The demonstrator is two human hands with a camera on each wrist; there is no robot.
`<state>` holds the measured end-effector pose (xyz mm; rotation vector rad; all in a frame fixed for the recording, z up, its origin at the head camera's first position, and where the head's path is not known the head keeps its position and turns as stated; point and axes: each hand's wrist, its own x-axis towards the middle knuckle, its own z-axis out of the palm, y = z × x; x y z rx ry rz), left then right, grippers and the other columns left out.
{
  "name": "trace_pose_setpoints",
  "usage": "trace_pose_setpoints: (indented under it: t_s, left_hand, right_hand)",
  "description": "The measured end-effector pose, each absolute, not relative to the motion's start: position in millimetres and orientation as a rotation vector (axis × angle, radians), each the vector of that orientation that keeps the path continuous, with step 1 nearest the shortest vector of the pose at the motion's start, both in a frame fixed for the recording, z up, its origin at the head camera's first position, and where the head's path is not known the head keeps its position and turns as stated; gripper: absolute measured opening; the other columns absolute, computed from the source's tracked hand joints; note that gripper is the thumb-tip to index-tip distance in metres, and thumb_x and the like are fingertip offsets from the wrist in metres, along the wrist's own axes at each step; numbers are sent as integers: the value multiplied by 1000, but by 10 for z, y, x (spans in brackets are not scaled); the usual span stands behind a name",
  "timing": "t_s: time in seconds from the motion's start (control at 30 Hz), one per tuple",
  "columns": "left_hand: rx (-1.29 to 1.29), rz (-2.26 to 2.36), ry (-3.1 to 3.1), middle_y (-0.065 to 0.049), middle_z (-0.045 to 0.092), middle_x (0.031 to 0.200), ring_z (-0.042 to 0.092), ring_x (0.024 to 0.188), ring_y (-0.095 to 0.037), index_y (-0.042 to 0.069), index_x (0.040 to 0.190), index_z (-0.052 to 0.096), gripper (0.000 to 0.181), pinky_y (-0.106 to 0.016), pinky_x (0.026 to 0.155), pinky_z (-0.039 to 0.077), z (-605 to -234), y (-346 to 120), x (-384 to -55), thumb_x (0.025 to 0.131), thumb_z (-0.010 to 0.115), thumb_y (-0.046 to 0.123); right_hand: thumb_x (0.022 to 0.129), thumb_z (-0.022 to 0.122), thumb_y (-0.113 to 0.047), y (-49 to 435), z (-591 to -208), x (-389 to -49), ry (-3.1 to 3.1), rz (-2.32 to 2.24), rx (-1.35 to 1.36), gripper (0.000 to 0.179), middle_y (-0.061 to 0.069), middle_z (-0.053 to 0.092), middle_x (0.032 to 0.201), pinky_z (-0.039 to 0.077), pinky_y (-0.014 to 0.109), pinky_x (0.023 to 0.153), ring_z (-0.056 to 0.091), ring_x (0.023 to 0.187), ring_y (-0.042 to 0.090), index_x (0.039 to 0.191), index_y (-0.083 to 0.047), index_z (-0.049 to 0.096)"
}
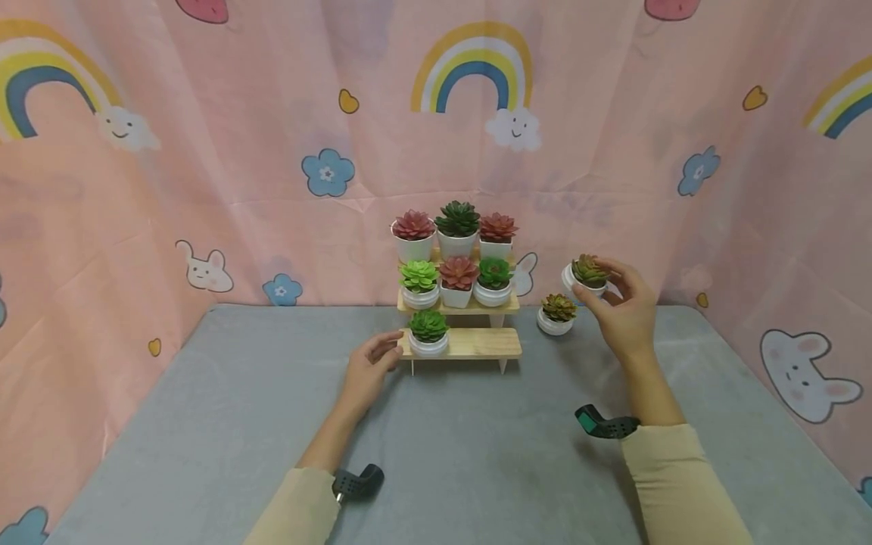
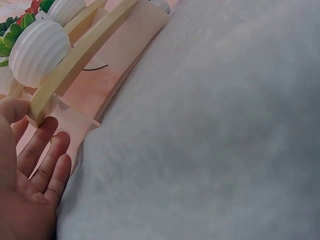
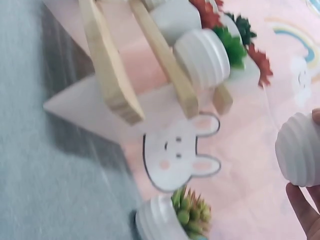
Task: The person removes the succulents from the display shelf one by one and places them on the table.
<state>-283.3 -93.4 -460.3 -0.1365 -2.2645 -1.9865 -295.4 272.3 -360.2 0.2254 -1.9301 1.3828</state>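
Observation:
My right hand (image 1: 628,312) grips a small potted succulent (image 1: 590,274), green with reddish tints, in a white ribbed pot, raised off the table. Below and left of it, another potted succulent (image 1: 556,313) with yellowish-brown leaves stands on the table. In the right wrist view, only the held plant's white pot (image 3: 299,150) and a few fingers show, at the right edge. My left hand (image 1: 368,372) pinches the left end of the bottom shelf of a tiered wooden plant stand (image 1: 485,344). Near those fingertips, a bright green succulent (image 1: 428,333) sits on that shelf.
The stand's middle shelf bears a lime-green succulent (image 1: 418,284), a pinkish-red one (image 1: 459,281) and a dark green one (image 1: 493,280). Three more potted succulents fill the top shelf. A pink patterned curtain (image 1: 272,219) hangs right behind the grey-covered table (image 1: 463,462).

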Motion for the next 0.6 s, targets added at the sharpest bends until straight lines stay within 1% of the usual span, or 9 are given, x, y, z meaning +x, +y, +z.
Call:
trace_pose_setpoints:
  t_s: [0.1,0.2,0.3,0.4,0.5,0.6]
  left_hand:
    - [-134,-1988,-2269,-19,71,124,66,97,-7,7,127,68,31,-31,85,56,-4608,-936,-2837,97,65,12]
    - [-132,-1986,-2274,-18,71,124,65,96,-7,7,128,68,31,-32,86,56,-4610,-940,-2838,98,65,14]
    - [-129,-1989,-2272,-19,71,124,65,95,-7,6,128,68,31,-32,85,56,-4611,-941,-2841,98,64,13]
    - [-132,-1992,-2270,-19,71,123,65,94,-5,6,127,68,31,-28,83,56,-4617,-941,-2845,98,64,13]
    - [-130,-2000,-2269,-19,71,123,65,93,-5,6,127,68,30,-26,82,55,-4622,-943,-2848,98,64,12]
    - [-131,-2003,-2267,-19,71,123,65,94,-6,6,127,68,30,-26,82,55,-4627,-944,-2851,97,64,12]
  right_hand:
    - [82,79,4,2869,-3742,-3082,-1938,1396,153,48,-7,68,122,50,8,81,60,107,-2,128,-1,66]
    - [82,79,2,2945,-3822,-3130,-1944,1406,112,49,-9,66,123,49,8,81,59,110,-2,130,-4,66]
    - [82,79,3,2994,-3889,-3155,-1946,1422,91,50,-10,66,124,50,8,81,59,111,-1,130,-2,65]
    - [83,78,3,3031,-3948,-3177,-1958,1441,40,50,-9,65,125,50,8,82,60,112,0,131,-1,65]
    - [83,78,2,3061,-4003,-3197,-1986,1446,-30,50,-5,65,129,49,8,84,61,117,5,131,0,64]
    - [84,78,1,3073,-4040,-3198,-2026,1434,-77,51,5,65,134,49,9,87,60,124,12,132,-1,64]
